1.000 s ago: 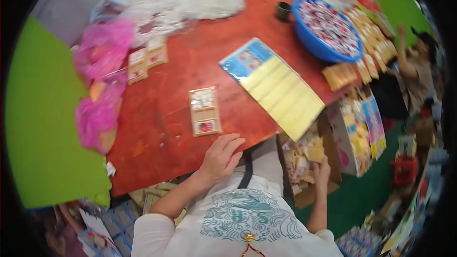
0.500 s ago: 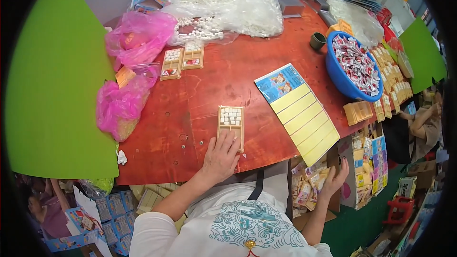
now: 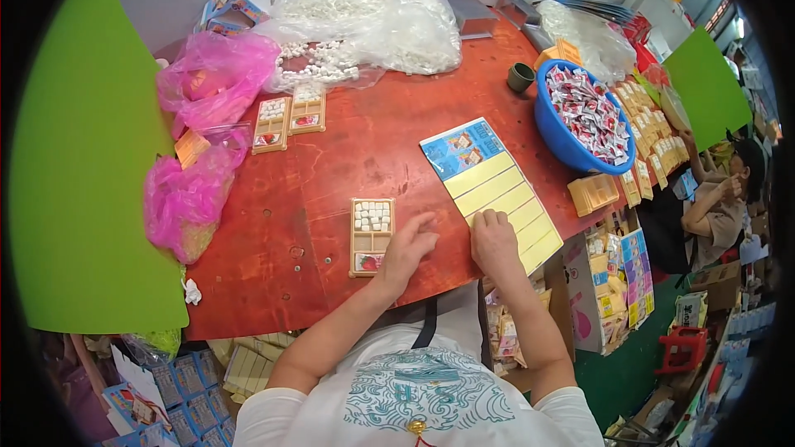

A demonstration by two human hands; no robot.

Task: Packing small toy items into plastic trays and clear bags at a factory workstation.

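- Head view: the left hand (image 3: 406, 252) is hovering half-open just beside the tan tray (image 3: 373, 236), holding nothing visible.
- The tray is lying on the red table (image 3: 331, 174), containing white cubes.
- The right hand (image 3: 494, 240) is resting, fingers curled, at the yellow-and-blue sheet (image 3: 497, 186); its grip cannot be told.

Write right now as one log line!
left hand: beside tan tray | right hand: at left edge of yellow sheet | blue basin: holds small packets

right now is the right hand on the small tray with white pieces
No, the right hand is at the yellow sheet, with the left hand between it and the small tray.
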